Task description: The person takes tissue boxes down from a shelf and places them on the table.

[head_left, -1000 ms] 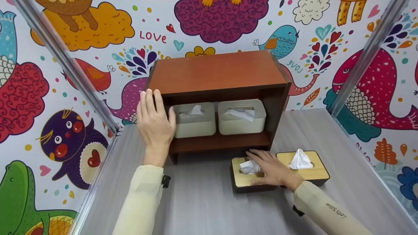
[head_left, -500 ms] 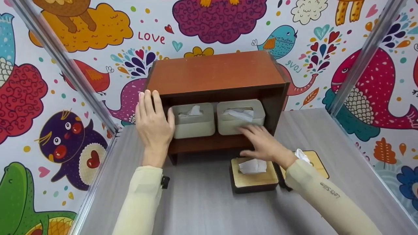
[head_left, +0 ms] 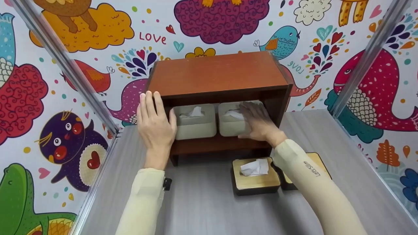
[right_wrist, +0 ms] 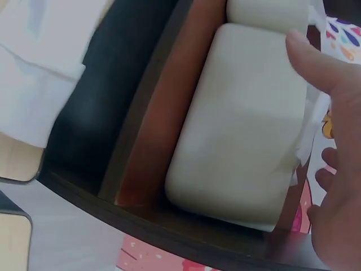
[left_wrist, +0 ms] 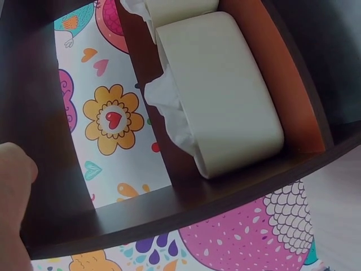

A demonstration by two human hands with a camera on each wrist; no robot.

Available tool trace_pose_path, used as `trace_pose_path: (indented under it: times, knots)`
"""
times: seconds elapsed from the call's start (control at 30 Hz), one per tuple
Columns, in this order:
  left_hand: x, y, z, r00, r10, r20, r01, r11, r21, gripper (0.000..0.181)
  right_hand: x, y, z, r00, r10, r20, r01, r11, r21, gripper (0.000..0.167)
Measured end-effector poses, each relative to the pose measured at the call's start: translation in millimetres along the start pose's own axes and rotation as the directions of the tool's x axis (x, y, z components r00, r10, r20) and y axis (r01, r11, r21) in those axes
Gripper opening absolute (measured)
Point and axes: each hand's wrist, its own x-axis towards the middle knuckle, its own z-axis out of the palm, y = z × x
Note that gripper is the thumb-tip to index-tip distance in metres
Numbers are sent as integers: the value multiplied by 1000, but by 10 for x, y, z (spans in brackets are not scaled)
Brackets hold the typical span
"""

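Note:
In the head view, my left hand (head_left: 156, 127) rests, fingers straight, against the left front edge of a brown wooden shelf (head_left: 215, 73). Beside its thumb stands a cream tissue box (head_left: 196, 130) with white tissue showing; the left wrist view has the same box (left_wrist: 225, 90). My right hand (head_left: 259, 122), slightly blurred, reaches over the right end of a second cream tissue box (head_left: 232, 127). Its fingers lie above the box top and its thumb is low at the front. In the right wrist view the thumb (right_wrist: 321, 65) is near the box's upper edge; contact is unclear.
On the grey tabletop (head_left: 202, 202), a tissue box with a wooden lid (head_left: 241, 184) stands before the shelf's right leg. Another wood-lidded box (head_left: 318, 161) is partly hidden by my right sleeve. Patterned walls and metal posts (head_left: 369, 55) enclose the table.
My right hand has left the front wood-lidded tissue box and moved up and forward to the right cream tissue box. My left hand has stayed at the shelf edge.

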Motion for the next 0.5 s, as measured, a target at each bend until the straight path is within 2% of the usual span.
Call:
trace_pose_path:
  times: [0.13,0.33,0.5]
  knots:
    - [-6,0,10,1000,5,-16,-5,1000,11,60,114,20,3,994,61,92,-60,998,-9,112]
    - [-14,8,28,1000,13,-28,-12,1000,15,61,271,1,-16,966,161,204,-161,987,-15,119]
    - [-12,11,26,1000,7,-22,-7,1000,23,62,391,-5,-18,949,179,259,-187,982,5,121]
